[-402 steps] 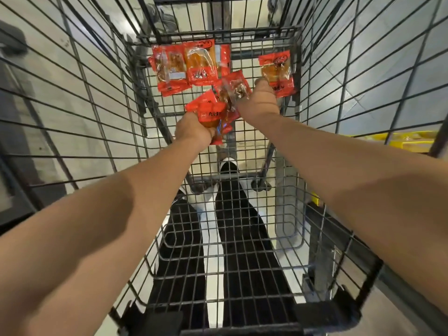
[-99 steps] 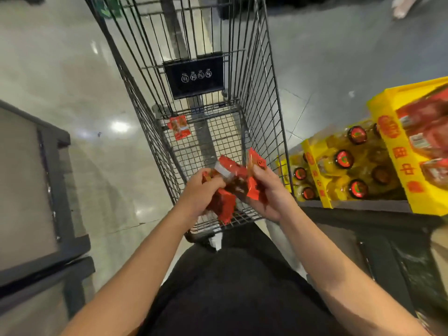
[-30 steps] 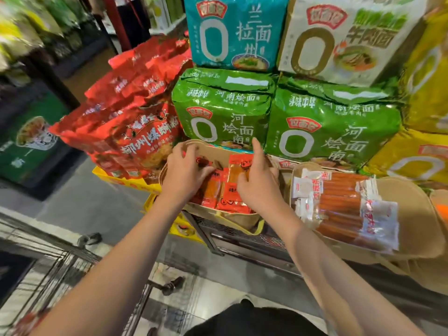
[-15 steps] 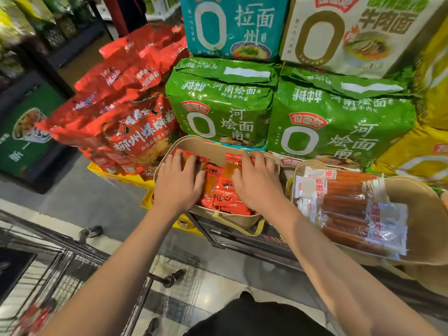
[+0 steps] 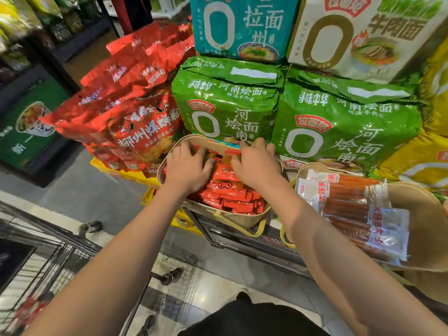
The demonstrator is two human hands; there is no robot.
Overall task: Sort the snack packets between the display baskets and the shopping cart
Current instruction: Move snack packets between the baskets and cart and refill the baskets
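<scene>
Both my hands are down in the tan display basket [image 5: 244, 218], which sits on a dark wire shelf [image 5: 257, 241] and is packed with red snack packets [image 5: 232, 192]. My left hand [image 5: 188, 169] lies palm-down on the packets at the basket's 9 o'clock side, fingers [image 5: 197, 154] spread and only lightly bent, pressing rather than pinching. My right hand [image 5: 254, 163] rests toward 1 o'clock in the same basket; its fingers curl over a packet at the far rim, but whether they pinch it I cannot tell. At 3 o'clock of this basket, just beside it, a second tan basket [image 5: 417, 204] holds clear-wrapped sausage packs [image 5: 349, 209]. Behind both, at 12 o'clock, green noodle multipacks [image 5: 225, 98] are stacked, with a teal noodle pack [image 5: 242, 25] on top. Large red bags [image 5: 135, 105] are piled at 10 o'clock. The wire shopping cart [image 5: 43, 267] stands at 8 o'clock, with something red, blurred, low inside it.
</scene>
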